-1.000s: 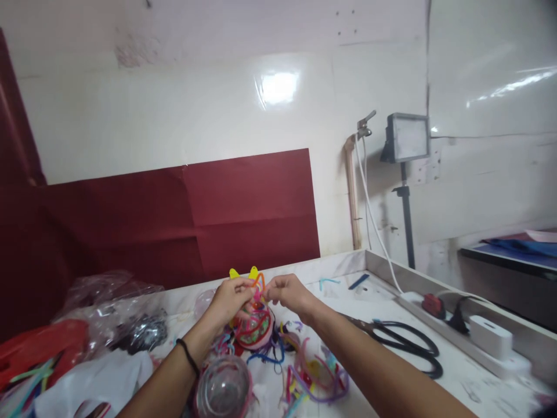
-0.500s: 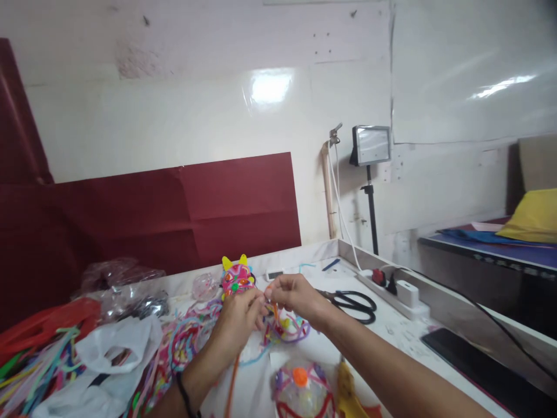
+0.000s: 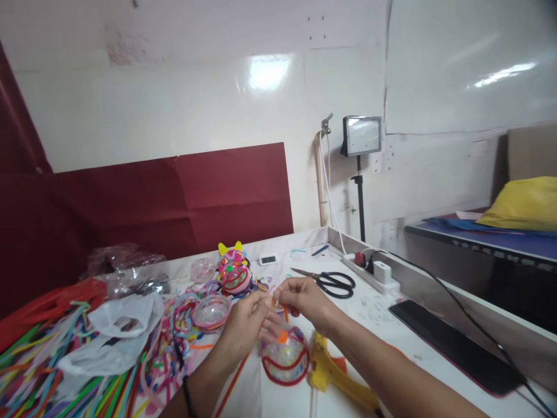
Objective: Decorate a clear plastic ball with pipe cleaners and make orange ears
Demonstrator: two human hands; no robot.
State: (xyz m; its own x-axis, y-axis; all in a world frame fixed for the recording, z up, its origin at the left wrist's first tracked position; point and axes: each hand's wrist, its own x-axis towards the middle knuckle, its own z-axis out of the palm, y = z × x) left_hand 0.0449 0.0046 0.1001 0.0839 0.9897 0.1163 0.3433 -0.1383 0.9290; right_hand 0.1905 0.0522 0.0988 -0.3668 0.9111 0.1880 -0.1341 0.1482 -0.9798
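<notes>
An orange pipe cleaner (image 3: pixel 234 384) runs up from the lower edge toward my fingers, and a short orange end shows below my right hand. My left hand (image 3: pixel 246 324) pinches at it, the other fingers partly spread and slightly blurred. My right hand (image 3: pixel 304 299) closes thumb and forefinger on the orange piece, close to the left fingertips. Below them sits a clear plastic ball (image 3: pixel 285 357) with an orange spot and red fuzzy trim. Behind stands a pink decorated animal head (image 3: pixel 234 271) with yellow ears. A clear plastic bowl (image 3: pixel 205 316) lies left of my hands.
Black-handled scissors (image 3: pixel 335 283) lie behind my right hand. A yellow glue gun (image 3: pixel 343 386) lies under my right forearm. Loose pipe cleaners (image 3: pixel 96 389) and a white plastic bag (image 3: pixel 108 342) cover the left. A power strip (image 3: pixel 383 281) and a black phone-like slab (image 3: pixel 448 345) lie right.
The view has tilted down and shifted, so the table's things appear higher and more of the ball and glue gun shows. My hands stay together at the orange pipe cleaner.
</notes>
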